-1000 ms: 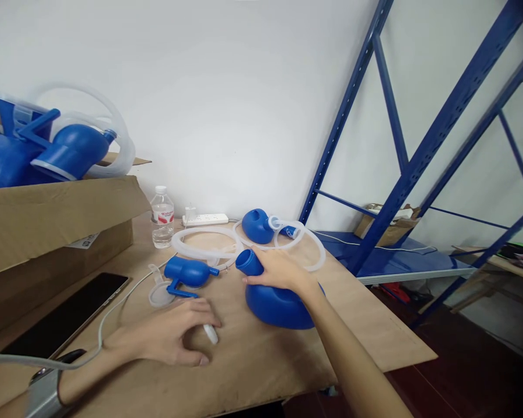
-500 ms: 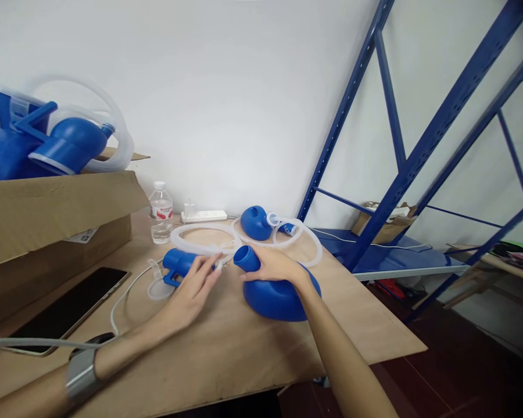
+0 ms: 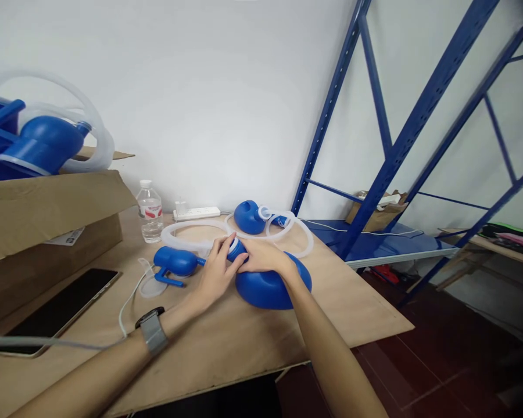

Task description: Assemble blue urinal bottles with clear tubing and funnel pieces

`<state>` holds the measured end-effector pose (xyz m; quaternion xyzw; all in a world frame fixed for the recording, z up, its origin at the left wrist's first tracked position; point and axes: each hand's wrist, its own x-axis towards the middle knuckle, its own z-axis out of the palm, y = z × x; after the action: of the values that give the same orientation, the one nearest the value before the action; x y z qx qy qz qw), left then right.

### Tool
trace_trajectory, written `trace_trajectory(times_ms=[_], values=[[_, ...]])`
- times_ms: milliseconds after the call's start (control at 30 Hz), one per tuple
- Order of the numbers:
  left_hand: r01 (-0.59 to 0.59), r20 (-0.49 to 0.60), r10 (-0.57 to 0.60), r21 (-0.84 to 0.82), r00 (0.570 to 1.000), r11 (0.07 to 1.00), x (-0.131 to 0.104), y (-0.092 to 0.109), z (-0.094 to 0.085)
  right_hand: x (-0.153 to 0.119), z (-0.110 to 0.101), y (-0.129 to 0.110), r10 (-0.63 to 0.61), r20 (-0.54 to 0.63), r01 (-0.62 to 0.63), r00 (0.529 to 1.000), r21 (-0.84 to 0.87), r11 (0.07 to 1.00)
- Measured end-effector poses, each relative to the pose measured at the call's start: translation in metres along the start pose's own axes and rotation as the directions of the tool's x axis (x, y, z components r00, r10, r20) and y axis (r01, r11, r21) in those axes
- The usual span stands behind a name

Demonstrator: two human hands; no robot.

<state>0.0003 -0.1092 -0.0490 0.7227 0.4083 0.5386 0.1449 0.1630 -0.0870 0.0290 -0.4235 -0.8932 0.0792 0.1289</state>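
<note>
A rounded blue urinal bottle (image 3: 272,290) lies tilted on the table, its neck pointing left. My right hand (image 3: 264,255) is wrapped round the neck. At the mouth, the fingers of my left hand (image 3: 218,270) close on a small whitish ring-like cap (image 3: 233,244), partly hidden by the fingers. Left of that hand lies a blue funnel-shaped urinal head (image 3: 176,261) with a handle, beside a translucent lid (image 3: 151,286). Behind the hands a coil of clear tube (image 3: 183,229) rests on the table.
A second blue bottle (image 3: 247,216) with tubing sits further back. At left are a cardboard box (image 3: 56,203) of blue parts, a water bottle (image 3: 150,212) and a phone (image 3: 56,310). A power strip (image 3: 198,213) is by the wall; blue shelving (image 3: 401,139) stands right.
My left hand has moved right, from beside the blue head to the bottle's mouth, where a whitish ring now shows. My right hand keeps hold of the neck. The view has shifted slightly right.
</note>
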Motion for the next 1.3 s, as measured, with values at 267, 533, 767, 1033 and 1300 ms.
trace_trajectory(times_ms=[267, 533, 767, 1033, 1300], values=[[-0.159, -0.071, 0.174, 0.178, 0.982, 0.971, 0.003, -0.008, 0.002, 0.003, 0.006, 0.008, -0.017, -0.002, 0.017, 1.000, -0.036, 0.999], [-0.140, -0.090, 0.162, 0.210, 0.983, 0.968, 0.000, -0.003, 0.003, 0.003, 0.005, 0.004, 0.021, -0.006, -0.021, 1.000, -0.048, 0.999], [-0.154, -0.114, 0.170, 0.133, 0.979, 0.979, -0.002, -0.008, 0.010, 0.004, 0.006, 0.004, 0.007, -0.018, -0.008, 1.000, -0.045, 0.999], [-0.128, -0.077, 0.132, 0.057, 0.988, 0.990, -0.008, -0.005, 0.007, 0.006, 0.017, 0.015, -0.031, -0.109, 0.021, 0.994, -0.092, 0.996], [-0.079, -0.075, 0.090, 0.138, 0.993, 0.987, -0.013, -0.007, 0.008, 0.005, 0.022, 0.017, -0.005, -0.174, -0.004, 0.985, -0.050, 0.999]])
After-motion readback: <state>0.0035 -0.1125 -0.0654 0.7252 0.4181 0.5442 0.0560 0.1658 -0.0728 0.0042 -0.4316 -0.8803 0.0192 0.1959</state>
